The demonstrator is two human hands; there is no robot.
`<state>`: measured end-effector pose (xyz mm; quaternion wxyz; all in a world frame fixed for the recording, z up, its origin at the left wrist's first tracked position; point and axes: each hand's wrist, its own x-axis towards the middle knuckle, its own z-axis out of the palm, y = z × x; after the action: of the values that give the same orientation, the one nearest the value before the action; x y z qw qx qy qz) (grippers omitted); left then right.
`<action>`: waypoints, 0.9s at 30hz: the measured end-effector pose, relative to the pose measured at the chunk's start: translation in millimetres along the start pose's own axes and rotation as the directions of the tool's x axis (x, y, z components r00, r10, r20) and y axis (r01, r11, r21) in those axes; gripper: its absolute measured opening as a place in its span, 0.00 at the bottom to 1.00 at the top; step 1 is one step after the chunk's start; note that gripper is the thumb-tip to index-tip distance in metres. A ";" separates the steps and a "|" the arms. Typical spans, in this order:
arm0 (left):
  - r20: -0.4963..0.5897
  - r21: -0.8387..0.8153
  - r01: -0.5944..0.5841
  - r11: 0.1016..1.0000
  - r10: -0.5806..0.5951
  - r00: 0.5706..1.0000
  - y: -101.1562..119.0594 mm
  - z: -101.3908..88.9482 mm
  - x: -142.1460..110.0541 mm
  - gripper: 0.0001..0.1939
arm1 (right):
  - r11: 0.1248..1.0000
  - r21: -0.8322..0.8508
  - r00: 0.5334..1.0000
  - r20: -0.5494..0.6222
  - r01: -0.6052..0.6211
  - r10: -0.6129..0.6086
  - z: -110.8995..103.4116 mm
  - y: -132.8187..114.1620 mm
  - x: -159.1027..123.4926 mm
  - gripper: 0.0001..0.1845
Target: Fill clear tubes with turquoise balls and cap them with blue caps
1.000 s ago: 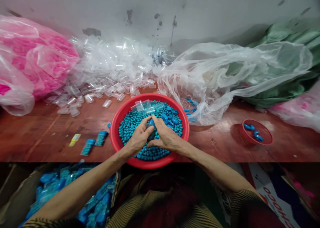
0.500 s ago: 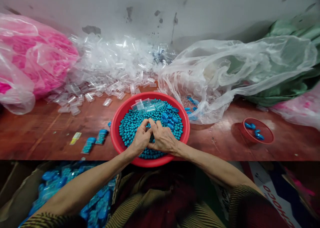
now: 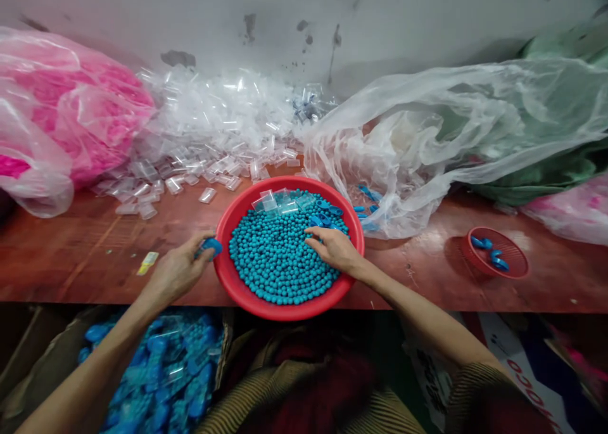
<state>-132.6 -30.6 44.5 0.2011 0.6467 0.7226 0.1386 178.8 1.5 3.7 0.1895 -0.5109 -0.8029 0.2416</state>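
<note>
The left hand (image 3: 177, 273) pinched a rounded blue plastic piece (image 3: 213, 247) beside the round red plastic basin (image 3: 285, 311).
That grip was closed; the right hand (image 3: 336, 250) was over small round turquoise beads (image 3: 266, 250) inside, its grip slightly parted, with nothing visible between the fingertips.

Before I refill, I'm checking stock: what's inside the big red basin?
Blue beads, clear plastic pieces and glossy blue parts. The right hand covers some beads; beads hide the basin's floor.
</note>
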 end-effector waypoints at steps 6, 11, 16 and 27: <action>-0.217 0.457 -0.051 0.888 0.167 0.962 22.9 4.0 25.6 0.22 | 0.994 -0.099 0.999 -0.030 -0.039 0.036 -11.7 10.0 15.5 0.14; 0.000 0.490 -0.313 0.813 0.360 0.933 66.6 43.9 58.3 0.19 | 0.920 -0.385 0.997 0.018 0.078 -0.077 -6.9 -5.6 51.5 0.15; 0.003 0.576 -0.439 0.689 0.536 0.845 78.5 64.8 96.0 0.22 | 0.840 -0.510 0.982 0.055 0.185 -0.182 10.3 -21.2 96.6 0.16; 0.181 0.599 -0.655 0.461 0.719 0.672 68.8 52.8 109.5 0.18 | 0.847 -0.496 0.976 0.002 0.190 -0.218 38.0 -27.5 106.7 0.24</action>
<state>-56.4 83.3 17.5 -0.1316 0.9017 0.4117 -0.0064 94.4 81.5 -5.0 0.0989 -0.4605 -0.8821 -0.0067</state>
